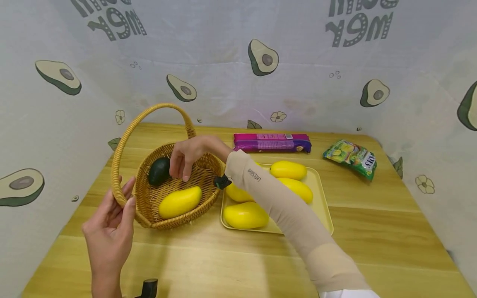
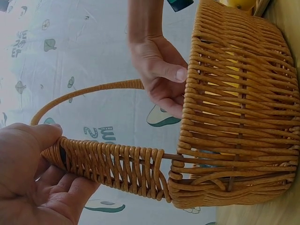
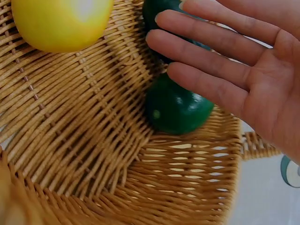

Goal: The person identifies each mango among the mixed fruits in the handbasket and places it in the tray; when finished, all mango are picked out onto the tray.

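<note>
My left hand (image 1: 112, 234) pinches the lower handle of a wicker basket (image 1: 214, 198) between thumb and fingers. The basket tilts slightly, with a yellow mango (image 1: 180, 202) and a dark green avocado (image 1: 159, 171) inside. My right hand (image 1: 190, 155) reaches in over the far side, its fingers nearly straight in the right wrist view and gripping nothing. Those fingertips lie over or against two avocados, a near one (image 3: 180, 110) and a partly covered one (image 3: 157, 9); contact is hard to tell. From the head, the right hand hides the second avocado.
Beside the basket stands a yellow tray (image 1: 328, 211) of several mangoes (image 1: 246, 215), partly covered by my right sleeve (image 1: 287, 207). Behind it lie a purple package (image 1: 272, 143) and a green snack bag (image 1: 352, 158). A printed curtain (image 1: 223, 45) borders the wooden table (image 1: 372, 240).
</note>
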A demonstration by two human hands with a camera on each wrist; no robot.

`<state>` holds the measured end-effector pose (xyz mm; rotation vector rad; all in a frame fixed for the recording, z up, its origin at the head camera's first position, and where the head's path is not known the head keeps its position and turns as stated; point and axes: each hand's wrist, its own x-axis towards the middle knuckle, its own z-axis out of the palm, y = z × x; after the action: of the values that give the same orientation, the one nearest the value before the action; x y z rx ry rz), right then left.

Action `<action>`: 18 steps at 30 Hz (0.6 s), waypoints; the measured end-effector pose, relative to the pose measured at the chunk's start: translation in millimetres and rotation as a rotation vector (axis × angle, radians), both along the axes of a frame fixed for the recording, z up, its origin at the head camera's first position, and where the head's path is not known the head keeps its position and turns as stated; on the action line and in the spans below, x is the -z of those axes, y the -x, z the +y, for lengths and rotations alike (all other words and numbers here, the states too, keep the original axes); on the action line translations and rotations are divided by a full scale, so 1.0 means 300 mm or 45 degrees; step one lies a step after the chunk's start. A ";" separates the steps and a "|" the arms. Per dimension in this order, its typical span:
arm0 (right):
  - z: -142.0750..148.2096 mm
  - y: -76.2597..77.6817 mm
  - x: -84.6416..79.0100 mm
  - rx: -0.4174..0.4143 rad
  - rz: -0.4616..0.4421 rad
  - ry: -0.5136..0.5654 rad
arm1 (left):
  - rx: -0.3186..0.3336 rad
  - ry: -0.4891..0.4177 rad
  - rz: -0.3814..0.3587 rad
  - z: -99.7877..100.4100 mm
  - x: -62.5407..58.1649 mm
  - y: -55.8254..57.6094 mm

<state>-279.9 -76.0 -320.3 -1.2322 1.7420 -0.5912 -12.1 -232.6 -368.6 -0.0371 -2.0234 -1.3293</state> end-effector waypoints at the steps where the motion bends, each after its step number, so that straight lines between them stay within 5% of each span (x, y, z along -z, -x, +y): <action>1: -0.007 0.001 0.005 -0.013 0.001 -0.013 | 0.000 0.000 0.000 -0.001 0.000 -0.001; 18: -0.060 0.010 0.067 -0.027 0.034 -0.191 | 0.005 0.003 -0.003 -0.005 -0.003 0.002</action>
<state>-282.8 -94.1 -340.5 -1.1571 1.7600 -0.4252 -12.9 -234.0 -367.7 -0.0411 -2.0278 -1.3301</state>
